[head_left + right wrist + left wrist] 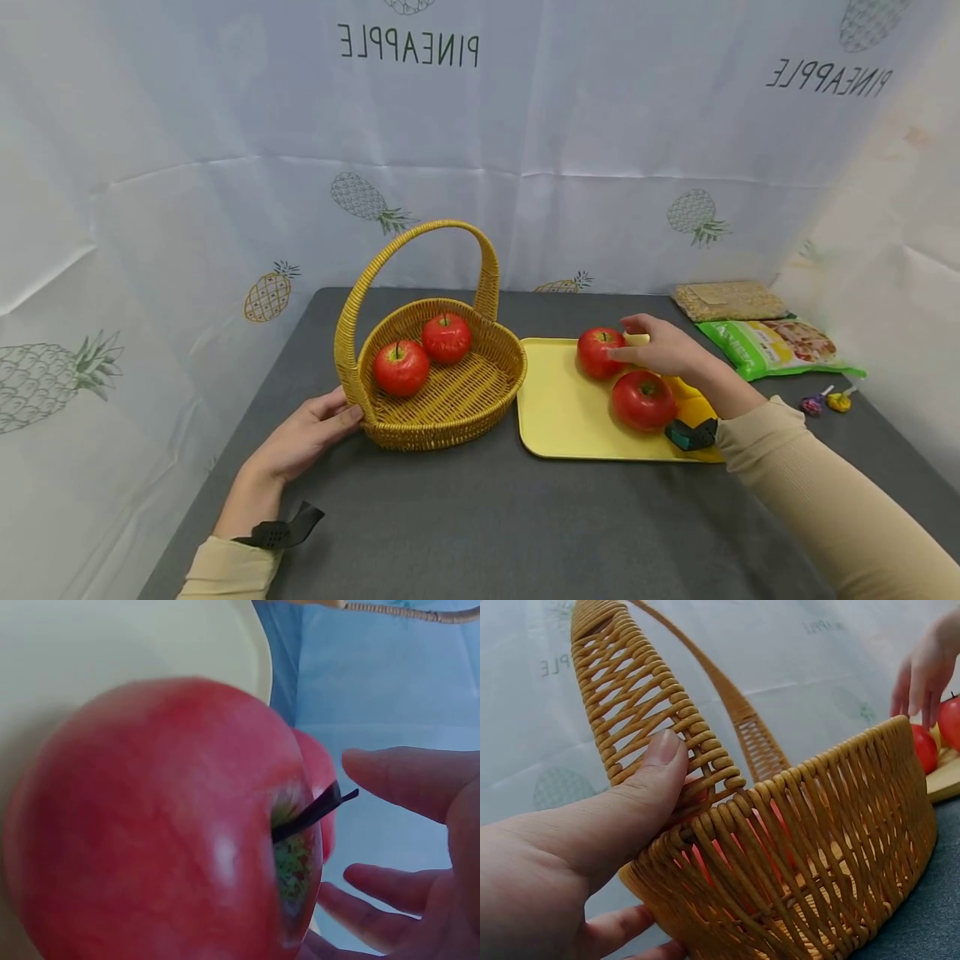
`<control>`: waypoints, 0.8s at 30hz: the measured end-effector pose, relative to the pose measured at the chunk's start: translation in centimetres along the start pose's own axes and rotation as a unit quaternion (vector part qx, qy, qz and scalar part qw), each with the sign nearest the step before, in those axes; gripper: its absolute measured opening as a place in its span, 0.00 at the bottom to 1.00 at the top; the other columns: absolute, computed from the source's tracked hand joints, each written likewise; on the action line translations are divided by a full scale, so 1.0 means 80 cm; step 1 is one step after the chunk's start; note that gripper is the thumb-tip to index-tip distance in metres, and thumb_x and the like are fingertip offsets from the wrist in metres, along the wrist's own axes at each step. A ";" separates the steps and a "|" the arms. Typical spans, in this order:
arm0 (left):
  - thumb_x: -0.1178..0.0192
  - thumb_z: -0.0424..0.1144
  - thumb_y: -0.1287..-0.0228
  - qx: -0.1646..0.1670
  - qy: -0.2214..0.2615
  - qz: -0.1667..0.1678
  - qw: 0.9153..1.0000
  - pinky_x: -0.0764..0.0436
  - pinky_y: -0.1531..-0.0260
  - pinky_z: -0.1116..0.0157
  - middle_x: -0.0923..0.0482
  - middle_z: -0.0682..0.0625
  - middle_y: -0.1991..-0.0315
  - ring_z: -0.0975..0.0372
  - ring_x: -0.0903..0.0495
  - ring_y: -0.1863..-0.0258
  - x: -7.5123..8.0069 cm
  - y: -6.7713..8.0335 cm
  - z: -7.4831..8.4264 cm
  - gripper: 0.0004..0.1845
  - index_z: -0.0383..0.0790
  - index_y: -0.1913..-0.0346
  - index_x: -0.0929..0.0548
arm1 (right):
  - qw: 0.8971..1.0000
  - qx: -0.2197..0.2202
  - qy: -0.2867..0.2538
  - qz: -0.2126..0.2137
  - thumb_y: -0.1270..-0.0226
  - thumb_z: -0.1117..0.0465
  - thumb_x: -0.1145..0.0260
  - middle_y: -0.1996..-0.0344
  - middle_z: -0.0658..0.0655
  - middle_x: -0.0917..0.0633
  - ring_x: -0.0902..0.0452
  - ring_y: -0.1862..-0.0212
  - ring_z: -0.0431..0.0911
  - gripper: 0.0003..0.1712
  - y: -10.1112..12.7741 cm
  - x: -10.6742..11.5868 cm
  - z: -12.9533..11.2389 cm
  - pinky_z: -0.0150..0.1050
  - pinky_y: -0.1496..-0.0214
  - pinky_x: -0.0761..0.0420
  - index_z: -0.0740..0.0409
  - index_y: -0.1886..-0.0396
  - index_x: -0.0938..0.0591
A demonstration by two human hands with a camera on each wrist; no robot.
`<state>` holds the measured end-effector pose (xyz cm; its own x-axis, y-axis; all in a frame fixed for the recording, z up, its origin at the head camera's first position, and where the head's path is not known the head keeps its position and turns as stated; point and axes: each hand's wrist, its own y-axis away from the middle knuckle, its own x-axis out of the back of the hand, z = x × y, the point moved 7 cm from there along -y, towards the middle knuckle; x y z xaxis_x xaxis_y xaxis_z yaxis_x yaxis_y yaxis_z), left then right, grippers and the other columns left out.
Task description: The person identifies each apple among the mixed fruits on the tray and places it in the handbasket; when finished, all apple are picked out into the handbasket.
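A red apple [596, 357] with a dark stem sits on a yellow tray [555, 400], right of centre in the frame. Over it is the right hand [663, 348], its fingers apart around the fruit; whether they touch it, I cannot tell. A second, deeper red apple [642, 402] stands on the tray just below in the frame, and beside that a yellow-orange item [693, 404] is mostly hidden by the wrist. Left of centre stands a wicker basket [435, 433] with a tall arched handle, two more red apples inside. The left hand [311, 433] holds the basket at the handle's left base, thumb clamped across the weave and other fingers low against the outside wall.

The likeliest trouble is a slip: the apple is round and looks glossy, so a shallow grip could let it roll. The wrist and forearm pass close over the deeper red apple and could nudge it sideways. A push by the left hand could tip or slide the basket, and its handle could get in the way of an apple coming from the right.

The word PINEAPPLE appears mirror-reversed at upper centre and upper right, on a white cloth [600, 108] with pineapple drawings. On the green food packet [795, 346] at right, above two wrapped lollipops [840, 402], the print is too small to read.
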<state>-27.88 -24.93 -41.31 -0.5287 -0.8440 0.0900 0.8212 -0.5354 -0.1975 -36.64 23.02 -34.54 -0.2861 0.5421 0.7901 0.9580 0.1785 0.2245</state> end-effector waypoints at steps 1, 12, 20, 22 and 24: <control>0.51 0.30 0.19 0.001 0.000 0.002 1.000 0.24 0.39 0.66 0.32 0.41 0.28 0.59 0.29 0.32 0.000 0.000 0.000 0.21 0.38 0.28 0.25 | 1.000 -0.002 0.004 -0.004 0.31 0.40 0.31 0.27 0.73 0.36 0.40 0.30 0.70 0.51 -0.002 0.000 0.001 0.69 0.34 0.33 0.65 0.22 0.41; 0.52 0.29 0.18 -0.010 0.004 -0.006 1.000 0.25 0.38 0.67 0.32 0.41 0.27 0.59 0.29 0.31 -0.001 0.000 0.001 0.21 0.35 0.27 0.27 | 0.998 -0.007 0.030 -0.050 0.33 0.33 0.33 0.25 0.74 0.40 0.46 0.26 0.71 0.60 -0.019 -0.004 -0.005 0.69 0.30 0.39 0.68 0.19 0.47; 0.51 0.30 0.18 -0.004 0.008 -0.003 1.000 0.25 0.38 0.67 0.34 0.40 0.27 0.59 0.29 0.31 -0.002 0.000 0.002 0.21 0.40 0.27 0.25 | 0.995 -0.012 -0.007 -0.096 0.31 0.37 0.32 0.27 0.75 0.39 0.38 0.31 0.67 0.59 -0.030 -0.009 -0.008 0.59 0.34 0.26 0.70 0.20 0.48; 0.51 0.30 0.18 -0.002 0.009 -0.001 1.000 0.25 0.38 0.67 0.34 0.40 0.27 0.59 0.30 0.31 -0.002 0.000 0.002 0.21 0.41 0.28 0.25 | 0.994 -0.018 -0.022 -0.105 0.31 0.39 0.31 0.27 0.75 0.39 0.37 0.31 0.66 0.59 -0.034 -0.011 -0.008 0.55 0.36 0.23 0.70 0.20 0.49; 0.51 0.30 0.18 -0.001 0.010 -0.001 1.000 0.25 0.38 0.67 0.34 0.40 0.27 0.60 0.30 0.31 -0.002 0.001 0.002 0.21 0.41 0.28 0.25 | 0.993 -0.021 -0.023 -0.112 0.31 0.39 0.31 0.26 0.75 0.40 0.37 0.31 0.66 0.59 -0.037 -0.011 -0.009 0.54 0.37 0.22 0.71 0.20 0.49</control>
<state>-27.73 -24.83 -41.19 -0.5339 -0.8427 0.0700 0.8201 -0.5362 -0.2000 -39.24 21.42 -35.53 -0.4912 0.5306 0.6908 0.8703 0.2649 0.4153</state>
